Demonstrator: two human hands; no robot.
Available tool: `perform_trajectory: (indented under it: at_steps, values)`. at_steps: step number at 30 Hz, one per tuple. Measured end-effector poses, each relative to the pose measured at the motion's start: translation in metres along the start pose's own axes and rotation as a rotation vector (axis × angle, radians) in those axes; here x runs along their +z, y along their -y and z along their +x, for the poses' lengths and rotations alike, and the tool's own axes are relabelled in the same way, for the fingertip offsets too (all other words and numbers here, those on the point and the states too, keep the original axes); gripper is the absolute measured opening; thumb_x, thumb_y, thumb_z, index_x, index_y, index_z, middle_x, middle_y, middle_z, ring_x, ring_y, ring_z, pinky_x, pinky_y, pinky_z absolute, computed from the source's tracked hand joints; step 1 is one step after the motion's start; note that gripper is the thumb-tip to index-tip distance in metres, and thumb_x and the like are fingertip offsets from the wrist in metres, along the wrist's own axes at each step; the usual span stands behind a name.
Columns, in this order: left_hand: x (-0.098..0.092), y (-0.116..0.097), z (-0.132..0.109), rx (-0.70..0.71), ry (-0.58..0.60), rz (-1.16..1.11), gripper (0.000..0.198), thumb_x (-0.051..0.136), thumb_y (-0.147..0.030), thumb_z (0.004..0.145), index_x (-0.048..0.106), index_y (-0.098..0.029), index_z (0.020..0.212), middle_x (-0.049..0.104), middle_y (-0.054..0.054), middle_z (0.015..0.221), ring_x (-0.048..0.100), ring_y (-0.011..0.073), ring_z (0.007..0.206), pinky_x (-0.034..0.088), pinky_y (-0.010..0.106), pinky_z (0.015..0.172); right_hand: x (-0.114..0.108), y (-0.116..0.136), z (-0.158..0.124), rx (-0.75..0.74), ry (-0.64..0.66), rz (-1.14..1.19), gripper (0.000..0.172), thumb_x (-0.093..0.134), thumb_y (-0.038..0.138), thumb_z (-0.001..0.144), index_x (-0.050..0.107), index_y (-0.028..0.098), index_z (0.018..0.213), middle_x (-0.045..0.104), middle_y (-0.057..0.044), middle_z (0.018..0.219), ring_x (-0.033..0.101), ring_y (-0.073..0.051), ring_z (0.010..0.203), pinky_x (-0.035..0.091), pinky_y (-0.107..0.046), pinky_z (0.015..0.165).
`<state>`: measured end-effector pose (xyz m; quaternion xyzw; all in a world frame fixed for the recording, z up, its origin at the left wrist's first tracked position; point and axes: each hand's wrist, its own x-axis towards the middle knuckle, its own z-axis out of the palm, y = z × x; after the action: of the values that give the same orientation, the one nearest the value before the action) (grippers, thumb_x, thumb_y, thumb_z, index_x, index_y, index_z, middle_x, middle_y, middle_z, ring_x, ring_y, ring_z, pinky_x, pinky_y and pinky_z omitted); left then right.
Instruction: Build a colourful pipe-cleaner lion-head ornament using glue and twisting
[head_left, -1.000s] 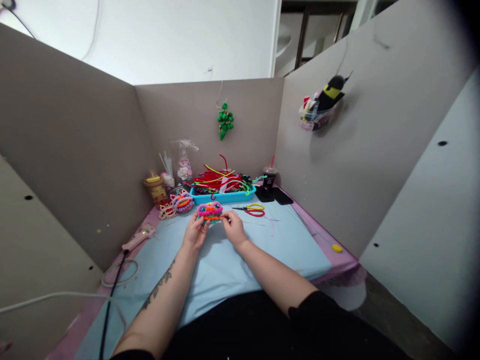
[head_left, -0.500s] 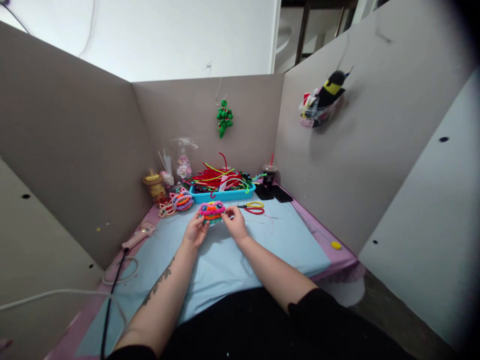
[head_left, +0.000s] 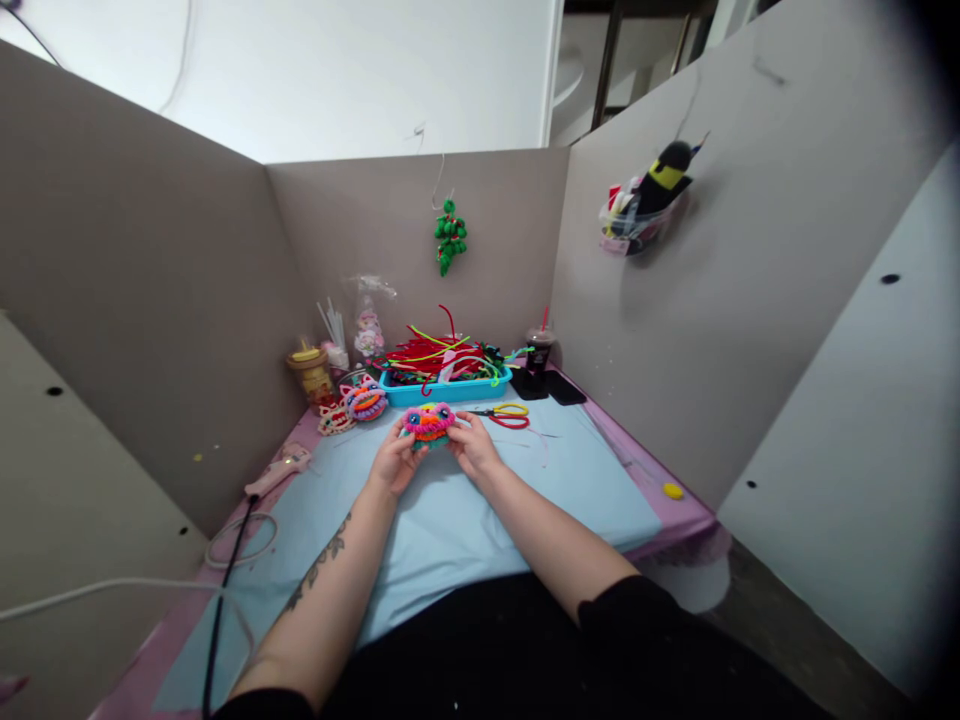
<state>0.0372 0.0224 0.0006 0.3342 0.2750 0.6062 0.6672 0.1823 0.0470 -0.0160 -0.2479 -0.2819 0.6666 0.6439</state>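
Both my hands hold a small pipe-cleaner figure [head_left: 427,421], pink and orange with blue eyes, just above the light blue mat [head_left: 450,520]. My left hand [head_left: 394,462] grips its left side with the fingers curled. On its right side my right hand [head_left: 472,446] pinches it. A finished figure of the same kind [head_left: 365,401] lies to the left on the table. Behind the hands stands a blue tray [head_left: 446,388] piled with red, yellow and green pipe cleaners.
Scissors with yellow and red handles [head_left: 507,415] lie right of the hands. A glue gun [head_left: 276,471] with its cord lies at the left edge. A drink cup [head_left: 538,350], two dark phones [head_left: 547,386], a jar [head_left: 310,368] and grey partition walls [head_left: 150,290] surround the desk.
The figure has been turned in my hands so its eyes face up more, and both hands have closed in around it. The view shifted slightly.
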Motion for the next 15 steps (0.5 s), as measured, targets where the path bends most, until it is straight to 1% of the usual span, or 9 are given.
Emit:
perform_trajectory:
  at_steps: [7, 15]
  values:
    - [0.0029, 0.0032, 0.0006, 0.011, -0.053, 0.059, 0.044, 0.062, -0.004, 0.071, 0.051, -0.021, 0.11, 0.065, 0.004, 0.097, 0.065, 0.0145, 0.077, 0.055, 0.021, 0.057, -0.002, 0.0002, 0.003, 0.0, -0.005, 0.018, 0.045, 0.063, 0.005, 0.05, 0.046, 0.022, 0.088, 0.064, 0.005, 0.068, 0.06, -0.014, 0.059, 0.044, -0.022, 0.052]
    - [0.0027, 0.0063, 0.002, 0.028, -0.079, 0.097, 0.044, 0.066, -0.005, 0.067, 0.053, -0.02, 0.107, 0.066, 0.004, 0.092, 0.065, 0.0135, 0.074, 0.055, 0.02, 0.057, -0.003, 0.0004, 0.0042, -0.007, -0.027, 0.026, 0.046, 0.063, 0.006, 0.048, 0.047, 0.022, 0.088, 0.064, 0.006, 0.065, 0.059, -0.014, 0.055, 0.041, -0.022, 0.049]
